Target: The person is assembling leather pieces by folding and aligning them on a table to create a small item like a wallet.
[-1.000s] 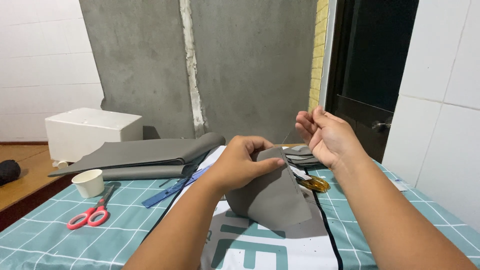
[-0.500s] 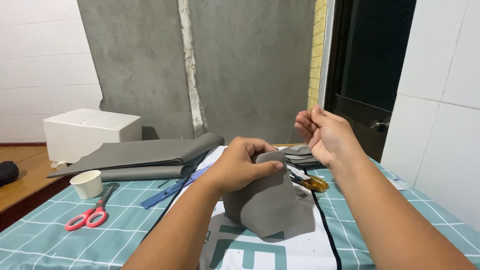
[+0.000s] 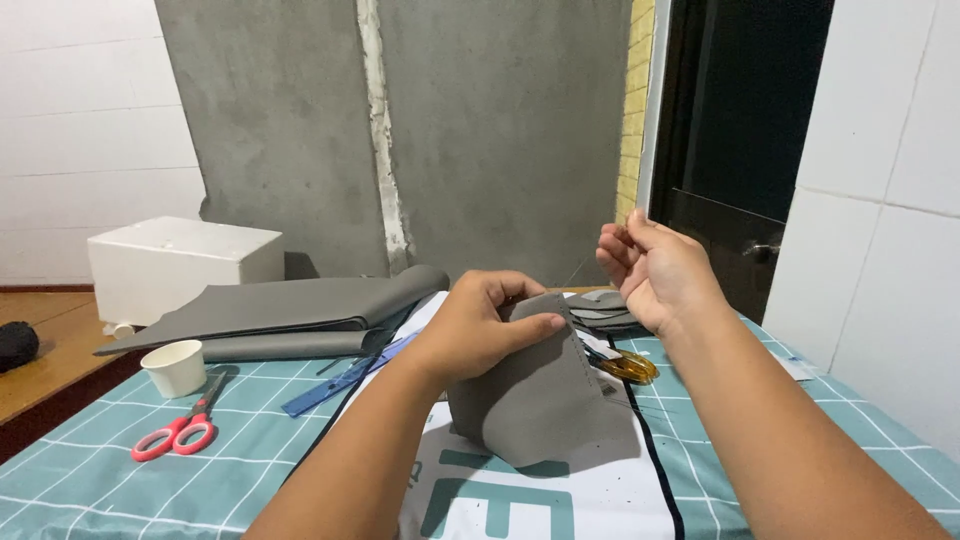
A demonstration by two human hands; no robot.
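My left hand [image 3: 490, 325] pinches the top edge of a grey fabric piece [image 3: 540, 405], which hangs down onto a white printed sheet [image 3: 520, 495]. My right hand [image 3: 655, 270] is raised to the right of it, fingers pinched together; a thin thread seems to run from it down to the fabric, and what the fingers hold is too small to make out. Yellow-handled scissors [image 3: 628, 366] lie just behind the fabric, below the right hand.
Red-handled scissors [image 3: 178, 432], a white paper cup [image 3: 175, 368] and a blue ruler [image 3: 345, 378] lie on the teal checked tablecloth [image 3: 130, 480] at left. Folded grey fabric [image 3: 290, 312] and a white foam box [image 3: 180, 262] are behind; small grey pieces [image 3: 605, 308] at centre.
The grey fabric piece has shifted slightly and hangs a little differently. Both hands stay almost where they were.
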